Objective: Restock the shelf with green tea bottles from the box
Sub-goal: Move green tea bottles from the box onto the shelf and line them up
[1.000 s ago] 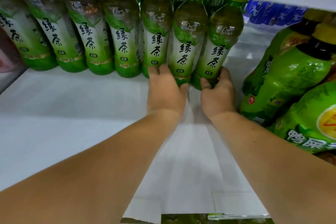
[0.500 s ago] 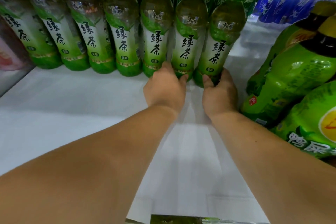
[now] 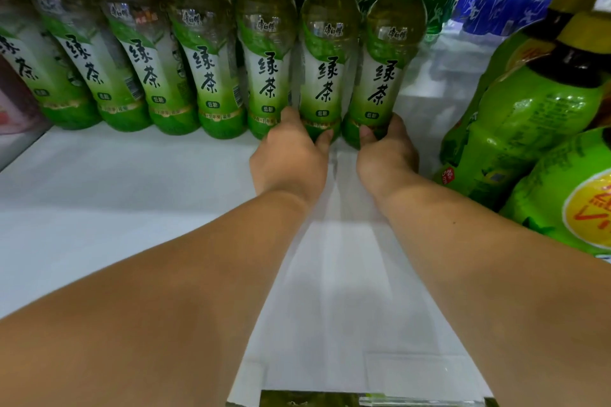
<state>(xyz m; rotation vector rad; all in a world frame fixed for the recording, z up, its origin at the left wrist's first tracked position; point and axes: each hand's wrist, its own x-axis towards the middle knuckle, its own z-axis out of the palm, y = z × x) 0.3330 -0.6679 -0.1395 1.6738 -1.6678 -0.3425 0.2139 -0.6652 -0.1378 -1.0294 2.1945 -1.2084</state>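
A row of several green tea bottles with green caps stands upright at the back of the white shelf (image 3: 99,195). My left hand (image 3: 291,158) grips the base of one bottle (image 3: 325,53) near the right end of the row. Beside it, my right hand (image 3: 385,155) grips the base of the last bottle (image 3: 391,53). Both bottles stand on the shelf, upright and level with the rest of the row. The box is not in view.
Larger bright-green bottles (image 3: 529,129) lie stacked at the right, close to my right forearm. Blue-wrapped packs (image 3: 509,0) sit behind them. A pinkish pack (image 3: 16,106) is at the far left. The shelf above crosses the top edge.
Both hands have pushed the two bottles back and tipped them upright into line with the row. The view has shifted so the caps show.
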